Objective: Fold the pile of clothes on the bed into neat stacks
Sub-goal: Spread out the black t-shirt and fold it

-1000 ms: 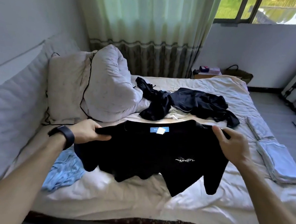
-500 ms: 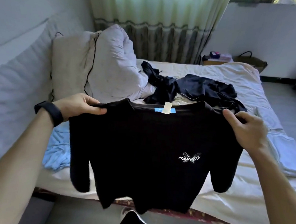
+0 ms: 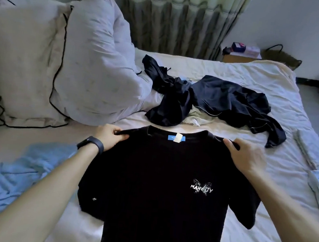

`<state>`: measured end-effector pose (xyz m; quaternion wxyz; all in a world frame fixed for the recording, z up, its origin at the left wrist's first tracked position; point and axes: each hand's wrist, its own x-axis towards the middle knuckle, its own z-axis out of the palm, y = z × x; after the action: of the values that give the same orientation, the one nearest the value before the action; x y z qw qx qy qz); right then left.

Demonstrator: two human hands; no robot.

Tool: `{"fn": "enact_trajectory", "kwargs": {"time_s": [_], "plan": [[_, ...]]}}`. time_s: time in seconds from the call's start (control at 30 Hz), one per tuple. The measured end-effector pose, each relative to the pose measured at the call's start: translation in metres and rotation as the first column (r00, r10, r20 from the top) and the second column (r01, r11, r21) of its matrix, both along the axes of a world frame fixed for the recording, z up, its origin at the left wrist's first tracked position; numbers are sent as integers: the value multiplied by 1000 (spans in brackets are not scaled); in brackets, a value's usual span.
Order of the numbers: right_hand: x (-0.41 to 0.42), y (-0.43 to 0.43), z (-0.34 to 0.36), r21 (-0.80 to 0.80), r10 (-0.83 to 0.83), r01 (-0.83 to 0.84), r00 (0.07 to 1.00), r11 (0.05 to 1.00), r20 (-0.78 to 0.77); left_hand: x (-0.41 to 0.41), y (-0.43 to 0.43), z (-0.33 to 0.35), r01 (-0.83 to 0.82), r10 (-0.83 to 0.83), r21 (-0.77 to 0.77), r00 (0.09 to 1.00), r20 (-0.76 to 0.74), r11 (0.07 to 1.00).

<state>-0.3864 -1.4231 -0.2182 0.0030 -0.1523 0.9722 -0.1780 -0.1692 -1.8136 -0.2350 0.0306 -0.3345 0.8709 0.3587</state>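
Note:
A black T-shirt (image 3: 158, 189) with a white chest print and a blue neck label is spread out in front of me over the bed (image 3: 260, 238). My left hand (image 3: 109, 136) pinches its left shoulder and my right hand (image 3: 242, 158) grips its right shoulder. The shirt's lower part runs out of the frame at the bottom. Behind it a heap of dark clothes (image 3: 207, 100) lies crumpled on the sheet, with a pale garment partly under it. A light blue garment (image 3: 18, 181) lies rumpled at the left.
Two pillows (image 3: 67, 59) lean at the head of the bed on the left. Folded pale blue pieces (image 3: 317, 175) lie along the bed's right edge. A curtain, a small box with items and a woven bag (image 3: 281, 57) stand beyond the bed.
The shirt has gone from bunched near the sheet, to held up, to spread out over the bed. Both hands kept their hold on its shoulders. The view tilted down.

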Motion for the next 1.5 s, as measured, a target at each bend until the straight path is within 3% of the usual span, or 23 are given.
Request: {"fn": "enact_trajectory", "kwargs": {"time_s": [0.13,0.27,0.37,0.47,0.53,0.7,0.8,0.97,1.03,1.13,1.27,1.37,1.43,1.5], "plan": [[-76,-66,-97,100,-18,14,999,995,34,-83,-32,-105,-18,25,-177,999,39,984],[-77,-99,-209,239,-98,73,991,968,93,-103,-6,-213,142,-101,-551,989,104,822],[-1,-89,-282,207,-8,-11,996,978,88,-73,55,-276,347,-328,-522,935,133,779],[82,-64,-334,237,48,-96,979,967,200,-42,89,-325,544,-455,-385,838,303,746],[102,-44,-362,338,31,-147,945,929,326,-34,89,-353,557,-442,-335,821,362,760],[84,-24,-379,412,56,-194,944,890,324,-36,86,-373,537,-412,-384,836,362,751],[89,2,-363,476,-82,-96,937,874,339,-24,82,-360,530,-366,-388,830,422,754],[159,65,-315,411,-164,-44,875,911,456,76,126,-322,354,-237,-371,915,325,859],[209,91,-300,273,-216,92,858,958,466,142,164,-309,253,-169,-332,950,261,909],[287,133,-294,101,-327,318,820,943,469,237,228,-302,-24,64,-240,985,160,970],[347,178,-308,-4,-455,582,640,813,620,310,283,-304,-343,366,-142,911,191,929],[361,200,-326,29,-420,611,509,791,751,327,286,-311,-526,508,-3,821,258,851],[363,207,-336,-3,-370,574,533,819,761,329,279,-318,-540,519,21,817,252,841],[364,212,-341,-50,-333,508,633,860,699,330,271,-321,-460,454,-11,872,182,888]]}}
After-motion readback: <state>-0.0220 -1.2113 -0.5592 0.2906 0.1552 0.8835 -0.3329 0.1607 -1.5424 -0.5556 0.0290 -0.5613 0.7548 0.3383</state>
